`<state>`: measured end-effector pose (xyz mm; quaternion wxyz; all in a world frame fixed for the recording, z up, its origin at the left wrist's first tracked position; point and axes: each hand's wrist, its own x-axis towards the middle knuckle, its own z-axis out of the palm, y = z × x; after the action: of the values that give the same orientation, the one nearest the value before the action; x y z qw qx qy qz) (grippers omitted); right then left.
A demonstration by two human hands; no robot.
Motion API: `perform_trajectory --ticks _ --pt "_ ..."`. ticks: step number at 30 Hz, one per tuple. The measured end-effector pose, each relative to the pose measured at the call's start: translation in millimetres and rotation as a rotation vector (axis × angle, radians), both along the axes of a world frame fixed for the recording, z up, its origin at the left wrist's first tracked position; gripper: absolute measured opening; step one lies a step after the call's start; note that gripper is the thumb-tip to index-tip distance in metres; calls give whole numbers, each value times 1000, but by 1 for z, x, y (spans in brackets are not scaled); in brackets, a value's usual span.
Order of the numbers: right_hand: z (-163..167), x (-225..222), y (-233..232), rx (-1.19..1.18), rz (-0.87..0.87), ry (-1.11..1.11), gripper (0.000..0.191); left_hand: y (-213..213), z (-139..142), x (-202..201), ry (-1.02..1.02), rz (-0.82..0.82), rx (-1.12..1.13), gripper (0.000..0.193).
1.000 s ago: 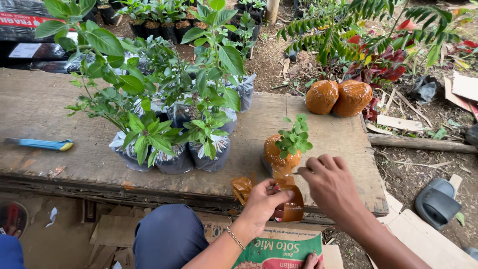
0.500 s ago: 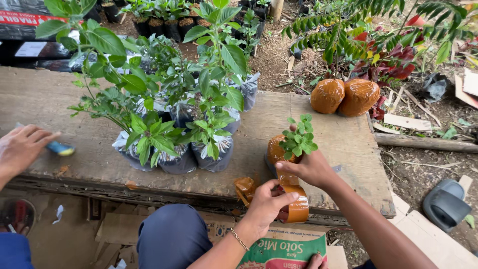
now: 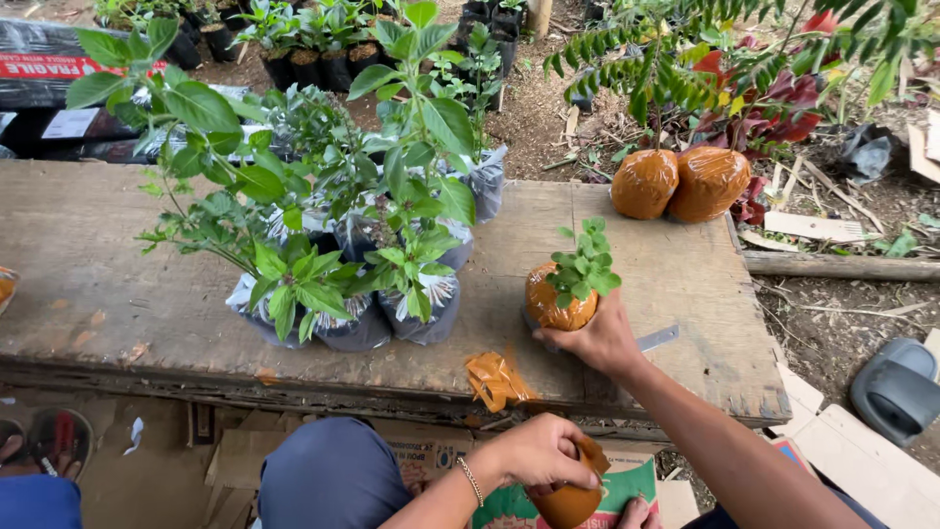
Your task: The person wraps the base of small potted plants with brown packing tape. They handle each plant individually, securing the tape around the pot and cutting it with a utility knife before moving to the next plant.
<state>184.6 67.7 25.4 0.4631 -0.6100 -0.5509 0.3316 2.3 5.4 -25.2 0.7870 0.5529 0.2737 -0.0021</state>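
Observation:
My right hand [image 3: 599, 341] grips a small green seedling [image 3: 586, 263] by its root ball wrapped in brown tape [image 3: 553, 304], which stands on the worn wooden bench [image 3: 685, 284]. Below the bench edge, my left hand [image 3: 537, 454] is closed on a roll of brown tape [image 3: 571, 504] above my lap. A crumpled strip of brown tape [image 3: 495, 378] lies on the bench's front edge between the two hands. A small metal blade [image 3: 659, 338] sticks out on the bench just right of my right hand.
A cluster of leafy seedlings in silvery plastic bags [image 3: 343, 318] fills the bench's middle. Two tape-wrapped balls [image 3: 676, 182] sit at the far right corner. A grey sandal [image 3: 896, 389] lies on the ground at right, cardboard under my knee [image 3: 328, 475], and another person's sandalled foot [image 3: 44, 446] at bottom left.
My left hand dropped from the bench edge to my lap with the tape roll. My right hand closed around the wrapped seedling. Another person's hand and the blue tool at the left are gone.

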Motion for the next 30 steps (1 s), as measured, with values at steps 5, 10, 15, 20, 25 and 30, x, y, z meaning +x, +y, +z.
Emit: perform_trajectory --ticks 5,10,15,20,25,30 --pt "23 1 0 167 23 -443 116 -17 -3 0 58 -244 96 61" --pt "54 4 -26 349 147 -944 99 -27 -20 -4 -17 -353 158 56" --pt "59 -12 -50 223 135 -1216 90 -37 -18 -9 -72 -378 388 48" --pt "48 -17 -60 153 242 -1041 102 -39 33 -10 -183 -313 283 48" --pt "77 32 -67 235 103 -197 79 -24 108 -27 -357 103 243 60" --pt "119 42 -117 86 124 60 44 28 155 -12 -525 634 76 65"
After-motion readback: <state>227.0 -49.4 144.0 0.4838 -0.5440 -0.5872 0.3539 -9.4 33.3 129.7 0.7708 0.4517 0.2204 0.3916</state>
